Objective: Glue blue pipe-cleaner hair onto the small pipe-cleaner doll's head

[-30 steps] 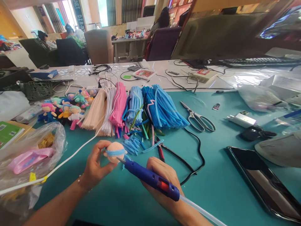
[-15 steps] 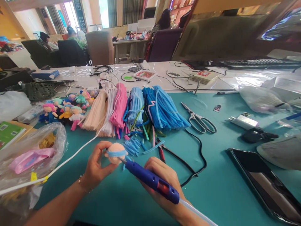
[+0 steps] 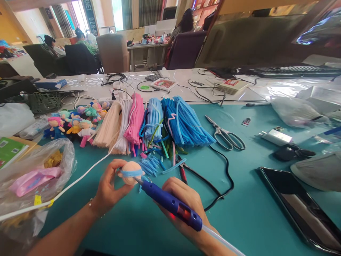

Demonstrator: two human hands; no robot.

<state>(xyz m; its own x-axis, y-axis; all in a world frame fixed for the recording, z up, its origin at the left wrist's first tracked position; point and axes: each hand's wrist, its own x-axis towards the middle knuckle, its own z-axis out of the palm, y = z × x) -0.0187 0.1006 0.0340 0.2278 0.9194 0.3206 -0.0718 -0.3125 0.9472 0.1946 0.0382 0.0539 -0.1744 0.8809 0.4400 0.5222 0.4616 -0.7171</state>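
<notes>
Between its thumb and fingers, my left hand (image 3: 110,186) pinches a round peach doll head (image 3: 131,167) with a light blue strip (image 3: 132,173) across it. My right hand (image 3: 183,202) is wrapped round a dark blue glue gun (image 3: 165,199), which has a clear stick (image 3: 221,240) coming out of its rear end. The metal tip of the gun touches or nearly touches the head at the right end of the strip. A pile of short blue pieces (image 3: 149,164) lies on the green mat (image 3: 128,224) just beyond the head.
Bundles of fuzzy stems (image 3: 186,122) stretch across the back of the mat, with small dolls (image 3: 76,124) to their left. Scissors (image 3: 226,135), pliers (image 3: 202,176) and a phone (image 3: 295,209) lie to the right. A plastic bag (image 3: 61,153) and white cable (image 3: 87,170) are left.
A red glow now shows by the glue gun near my right hand. Both hands hold nearly the same positions.
</notes>
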